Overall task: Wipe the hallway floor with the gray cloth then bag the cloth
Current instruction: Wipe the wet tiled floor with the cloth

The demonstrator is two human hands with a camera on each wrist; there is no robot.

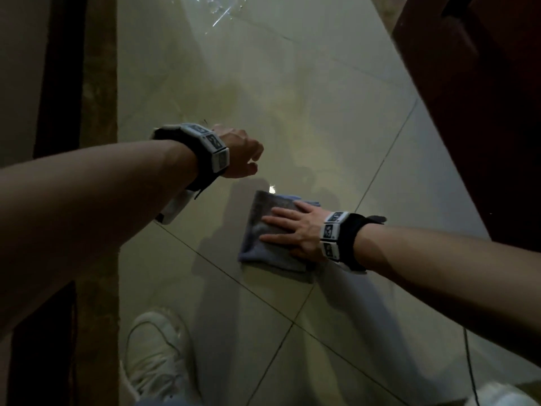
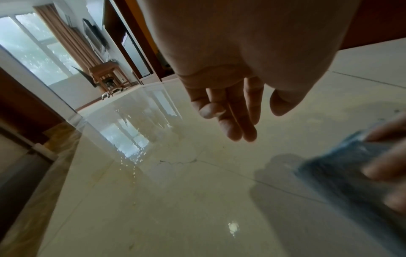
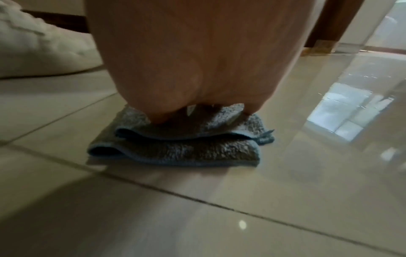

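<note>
A folded gray cloth with a blue edge lies flat on the glossy tiled floor. My right hand presses on it with straight, spread fingers; in the right wrist view the palm bears down on the cloth. My left hand hovers above the floor, up and left of the cloth, fingers relaxed and holding nothing; the left wrist view shows the left hand hanging loose, with the cloth blurred at the right. A clear plastic bag lies on the floor at the far top edge.
A dark wooden door frame runs along the right and a brown tiled border with a wall along the left. My white shoes stand near the bottom. A thin black cord lies at the lower right.
</note>
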